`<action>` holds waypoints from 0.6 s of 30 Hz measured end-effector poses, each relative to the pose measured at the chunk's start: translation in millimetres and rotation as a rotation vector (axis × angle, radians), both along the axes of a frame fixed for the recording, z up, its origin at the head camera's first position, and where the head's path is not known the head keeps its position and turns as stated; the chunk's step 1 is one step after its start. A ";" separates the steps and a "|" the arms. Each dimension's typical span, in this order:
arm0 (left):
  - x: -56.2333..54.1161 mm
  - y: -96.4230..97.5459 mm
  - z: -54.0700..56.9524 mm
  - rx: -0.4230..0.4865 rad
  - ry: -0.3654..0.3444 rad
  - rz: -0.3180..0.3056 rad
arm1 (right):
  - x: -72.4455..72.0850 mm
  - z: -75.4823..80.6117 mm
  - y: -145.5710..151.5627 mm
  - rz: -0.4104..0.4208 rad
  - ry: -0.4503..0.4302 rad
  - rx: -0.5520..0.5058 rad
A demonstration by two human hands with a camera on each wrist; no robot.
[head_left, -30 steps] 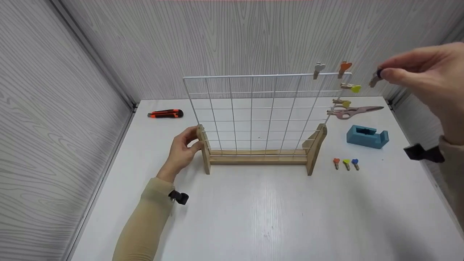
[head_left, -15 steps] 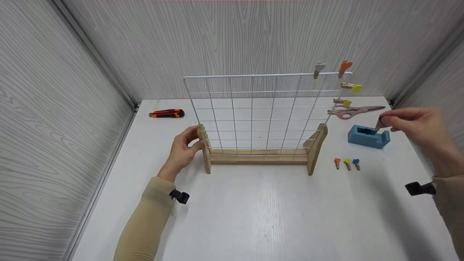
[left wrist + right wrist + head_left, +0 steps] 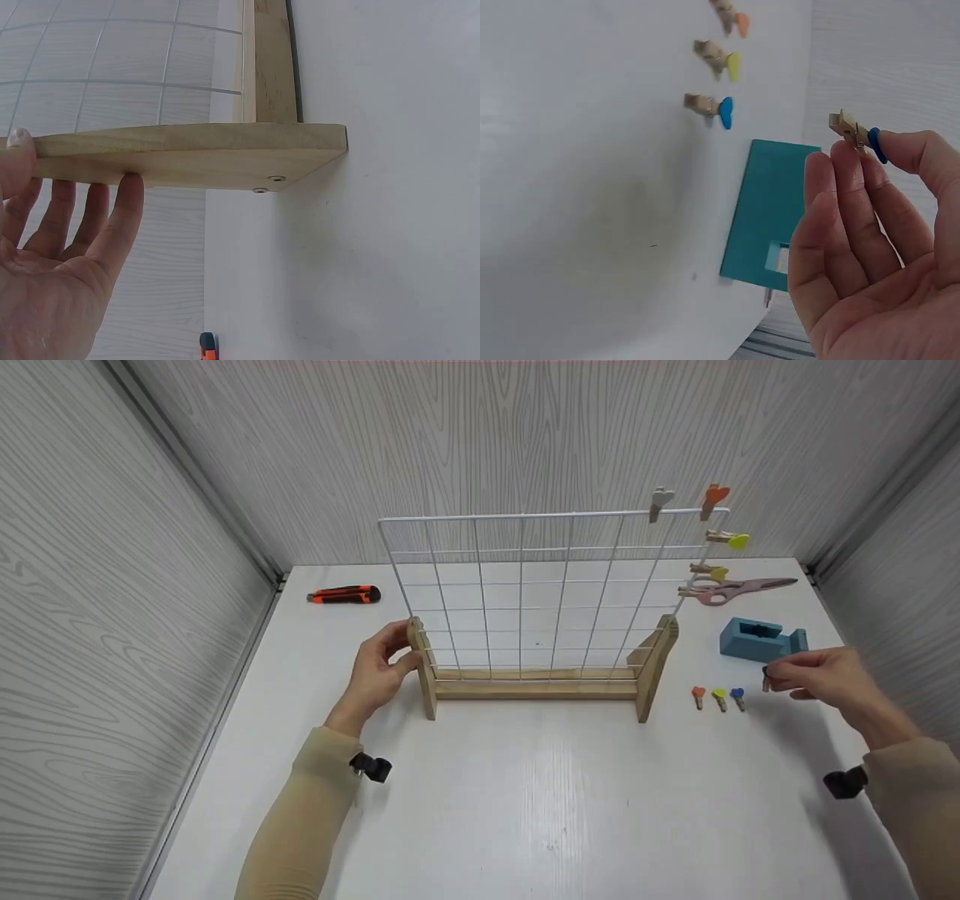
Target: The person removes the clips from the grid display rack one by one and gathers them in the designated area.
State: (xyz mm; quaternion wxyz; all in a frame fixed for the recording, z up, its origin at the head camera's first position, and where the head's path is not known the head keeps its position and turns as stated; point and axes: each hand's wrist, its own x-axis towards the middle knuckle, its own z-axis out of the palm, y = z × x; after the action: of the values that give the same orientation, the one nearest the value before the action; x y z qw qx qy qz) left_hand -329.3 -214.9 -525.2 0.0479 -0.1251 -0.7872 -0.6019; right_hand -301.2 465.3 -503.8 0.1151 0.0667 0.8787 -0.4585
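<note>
My right hand (image 3: 821,679) pinches a small wooden clothespin (image 3: 851,131) with a blue decoration between thumb and fingertips, above the table. Left of it, three clothespins lie in a row: orange (image 3: 698,697), yellow (image 3: 720,699) and blue (image 3: 739,699) hearts. My left hand (image 3: 376,667) holds the left wooden side (image 3: 187,150) of a stand, thumb on one side and fingers on the other. The stand bears an upright white wire grid (image 3: 521,585). A white-heart clothespin (image 3: 661,502) and an orange-heart clothespin (image 3: 714,501) sit on its top wire; several more are clipped down the right edge.
A teal tape dispenser (image 3: 754,641) stands just behind my right hand. Pink scissors (image 3: 739,589) lie behind the grid's right edge. An orange-and-black utility knife (image 3: 345,595) lies at the back left of the white table (image 3: 525,810). Grey wood-grain walls enclose the back and sides.
My right hand has come down from beside the grid's top right corner, past the tape dispenser, toward the row of clothespins, still pinching its clothespin. My left hand stays on the stand.
</note>
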 end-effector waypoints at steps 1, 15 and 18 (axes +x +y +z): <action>-0.2 0.0 0.1 0.000 0.002 0.000 | -1.3 -3.7 2.5 0.008 -0.028 0.024; 0.6 0.1 1.8 -0.021 0.006 0.003 | -19.3 -32.5 4.6 0.072 -0.184 0.296; 0.5 -0.1 1.9 -0.025 0.008 0.003 | -21.8 -33.7 2.8 0.078 -0.182 0.315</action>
State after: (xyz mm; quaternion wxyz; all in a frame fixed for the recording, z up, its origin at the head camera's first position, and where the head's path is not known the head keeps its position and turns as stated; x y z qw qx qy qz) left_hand -328.8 -215.0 -523.3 0.0503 -0.1271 -0.7947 -0.5914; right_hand -323.0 468.0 -537.5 0.2002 0.0909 0.9274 -0.3026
